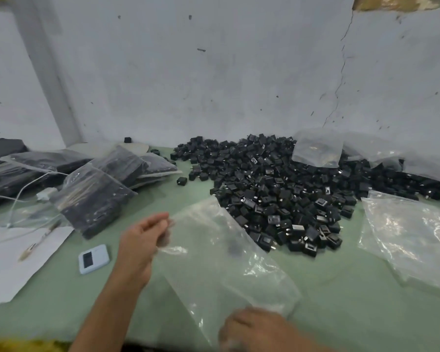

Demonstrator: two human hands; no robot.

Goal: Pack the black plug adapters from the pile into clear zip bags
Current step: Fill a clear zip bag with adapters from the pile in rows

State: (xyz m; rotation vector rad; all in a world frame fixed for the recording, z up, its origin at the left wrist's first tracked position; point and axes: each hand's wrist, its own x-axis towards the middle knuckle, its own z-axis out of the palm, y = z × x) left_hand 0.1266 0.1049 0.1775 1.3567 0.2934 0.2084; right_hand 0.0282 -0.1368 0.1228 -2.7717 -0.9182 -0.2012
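A big pile of black plug adapters (285, 189) lies on the green table (328, 280) against the wall. In front of it I hold a clear zip bag (221, 257) slanted above the table. My left hand (142, 240) pinches the bag's left edge near its top. At the bottom of the view, my right hand (254, 329) grips the bag's near end, partly behind the plastic. A dark blurred spot shows inside the bag; I cannot tell what it is.
Several filled bags of adapters (94, 189) are stacked at the left, with a white cable (23, 189) over them. A sheet of paper with a pen (15, 255) and a small light-blue device (94, 259) lie near my left arm. Empty clear bags (412, 235) lie at the right.
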